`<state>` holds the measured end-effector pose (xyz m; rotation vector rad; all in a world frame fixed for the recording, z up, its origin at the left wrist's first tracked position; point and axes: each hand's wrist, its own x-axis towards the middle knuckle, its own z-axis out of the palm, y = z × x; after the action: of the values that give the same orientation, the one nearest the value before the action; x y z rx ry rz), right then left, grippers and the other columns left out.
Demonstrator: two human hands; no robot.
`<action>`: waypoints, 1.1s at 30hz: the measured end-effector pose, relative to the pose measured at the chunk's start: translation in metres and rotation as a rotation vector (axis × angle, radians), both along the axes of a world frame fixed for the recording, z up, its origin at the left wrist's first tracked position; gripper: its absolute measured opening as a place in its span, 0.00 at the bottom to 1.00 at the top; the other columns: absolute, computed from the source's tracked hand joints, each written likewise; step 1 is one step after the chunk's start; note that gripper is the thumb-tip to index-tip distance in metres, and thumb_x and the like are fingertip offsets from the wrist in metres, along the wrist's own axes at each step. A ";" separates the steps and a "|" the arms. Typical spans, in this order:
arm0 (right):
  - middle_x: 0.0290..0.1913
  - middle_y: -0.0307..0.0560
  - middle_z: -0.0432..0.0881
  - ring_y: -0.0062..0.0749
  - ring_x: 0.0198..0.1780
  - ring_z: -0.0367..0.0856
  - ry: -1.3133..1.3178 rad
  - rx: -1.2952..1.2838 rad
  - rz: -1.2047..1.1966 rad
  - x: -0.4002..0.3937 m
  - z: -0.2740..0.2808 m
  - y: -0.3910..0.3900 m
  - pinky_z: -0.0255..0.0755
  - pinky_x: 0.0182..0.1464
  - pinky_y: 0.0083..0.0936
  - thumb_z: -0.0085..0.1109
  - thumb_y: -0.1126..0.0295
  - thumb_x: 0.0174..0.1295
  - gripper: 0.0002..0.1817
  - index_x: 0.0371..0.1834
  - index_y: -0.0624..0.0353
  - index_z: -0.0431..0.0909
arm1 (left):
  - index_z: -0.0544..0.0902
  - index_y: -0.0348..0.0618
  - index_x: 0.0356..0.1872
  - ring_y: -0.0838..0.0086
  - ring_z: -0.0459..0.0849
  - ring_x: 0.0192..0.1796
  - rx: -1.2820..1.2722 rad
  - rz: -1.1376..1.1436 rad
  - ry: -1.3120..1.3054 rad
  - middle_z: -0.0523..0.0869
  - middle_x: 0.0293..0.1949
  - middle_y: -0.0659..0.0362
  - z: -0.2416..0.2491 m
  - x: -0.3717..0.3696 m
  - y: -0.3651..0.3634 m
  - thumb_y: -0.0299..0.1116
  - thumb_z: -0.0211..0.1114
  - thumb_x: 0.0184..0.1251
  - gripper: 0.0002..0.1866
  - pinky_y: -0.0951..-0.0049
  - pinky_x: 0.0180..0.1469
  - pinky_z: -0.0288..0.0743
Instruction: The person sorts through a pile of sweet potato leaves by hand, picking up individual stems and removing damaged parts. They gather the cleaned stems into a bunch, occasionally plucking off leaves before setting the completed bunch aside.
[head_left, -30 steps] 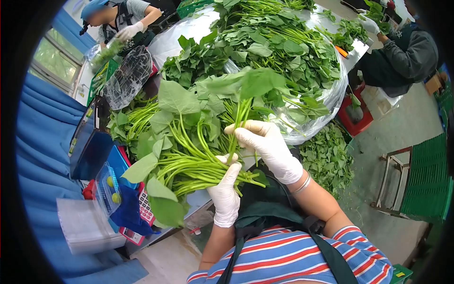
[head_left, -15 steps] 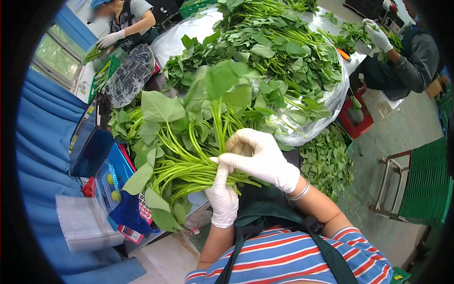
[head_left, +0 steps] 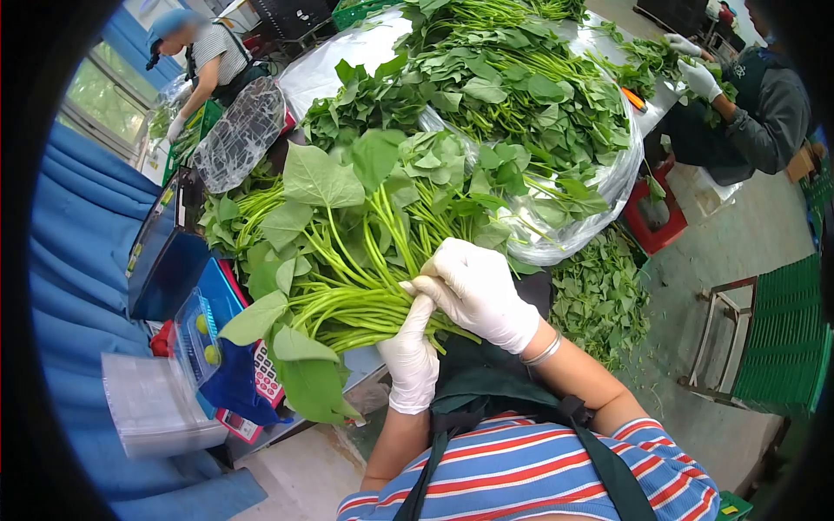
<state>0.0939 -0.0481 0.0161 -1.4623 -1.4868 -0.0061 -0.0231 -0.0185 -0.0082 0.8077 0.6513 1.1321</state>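
Observation:
A bunch of long-stemmed leafy greens [head_left: 356, 304] is held in front of my body, its leaves fanning up and left. My left hand [head_left: 412, 360], in a white glove, wraps around the stems near their cut ends. Also gloved, my right hand [head_left: 482, 293] is closed at the upper side of the bunch, fingers pinched on stems close to the left thumb. Part of its fingertips is hidden. Beyond the bunch, a large heap of the same leafy greens [head_left: 512, 95] lies on clear plastic sheeting [head_left: 573, 239] on the table.
A calculator [head_left: 266, 373], a clear plastic box [head_left: 198, 339] and a stack of plastic bags [head_left: 156, 404] stand at the left. More loose greens [head_left: 599, 300] lie low at the right, near a red stool [head_left: 656, 221] and green crates [head_left: 777, 339]. Two co-workers handle greens farther back.
My right hand's stems have come down from above into the bunch, and its fingers have closed more. The co-worker at the left has bent toward a green crate.

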 end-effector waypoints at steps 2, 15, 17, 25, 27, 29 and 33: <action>0.24 0.47 0.70 0.42 0.26 0.73 0.050 0.036 0.000 -0.002 -0.005 0.002 0.68 0.26 0.30 0.60 0.70 0.53 0.07 0.29 0.59 0.72 | 0.75 0.36 0.42 0.76 0.78 0.41 0.006 -0.007 0.059 0.79 0.41 0.57 -0.005 -0.002 0.000 0.14 0.61 0.54 0.13 0.78 0.46 0.74; 0.55 0.43 0.71 0.26 0.55 0.68 1.060 -0.395 0.510 0.014 0.003 -0.012 0.63 0.58 0.25 0.52 0.69 0.60 0.21 0.57 0.62 0.69 | 0.74 0.37 0.39 0.77 0.78 0.33 0.035 -0.050 -0.030 0.79 0.33 0.59 0.002 0.000 0.001 0.19 0.62 0.56 0.10 0.79 0.39 0.74; 0.51 0.42 0.73 0.26 0.51 0.71 1.080 -0.354 0.598 0.009 0.001 -0.009 0.65 0.54 0.24 0.53 0.71 0.60 0.18 0.53 0.63 0.72 | 0.74 0.37 0.39 0.77 0.77 0.33 0.019 -0.019 -0.013 0.78 0.33 0.60 0.005 0.001 0.000 0.19 0.63 0.56 0.10 0.79 0.39 0.73; 0.39 0.40 0.76 0.20 0.34 0.76 1.155 -0.364 0.504 0.014 0.003 -0.007 0.71 0.37 0.15 0.61 0.72 0.53 0.09 0.35 0.65 0.78 | 0.74 0.39 0.40 0.80 0.74 0.33 0.044 -0.046 0.046 0.77 0.33 0.63 -0.001 -0.003 0.001 0.22 0.63 0.57 0.10 0.79 0.40 0.71; 0.35 0.40 0.76 0.20 0.32 0.77 1.200 -0.365 0.465 0.016 0.002 -0.010 0.71 0.34 0.14 0.63 0.75 0.51 0.06 0.30 0.64 0.79 | 0.75 0.37 0.39 0.78 0.77 0.32 0.020 -0.040 0.026 0.77 0.34 0.61 0.002 -0.002 -0.001 0.18 0.62 0.56 0.10 0.79 0.38 0.73; 0.35 0.41 0.77 0.22 0.35 0.76 1.124 -0.376 0.413 0.018 0.001 -0.012 0.70 0.38 0.18 0.64 0.75 0.49 0.06 0.29 0.64 0.79 | 0.74 0.37 0.39 0.77 0.77 0.32 0.035 -0.043 0.061 0.77 0.34 0.61 0.000 -0.003 -0.001 0.17 0.62 0.56 0.10 0.80 0.38 0.73; 0.34 0.44 0.78 0.25 0.38 0.75 0.822 -0.176 0.333 0.016 -0.003 -0.010 0.69 0.43 0.22 0.64 0.75 0.46 0.06 0.27 0.63 0.79 | 0.74 0.37 0.39 0.77 0.77 0.33 0.059 -0.033 0.083 0.77 0.33 0.60 0.000 0.000 0.000 0.17 0.61 0.56 0.10 0.80 0.38 0.73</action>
<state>0.1101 -0.0578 0.0129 -1.1137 -1.0268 0.8460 -0.0235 -0.0186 -0.0084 0.9163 0.6741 1.0961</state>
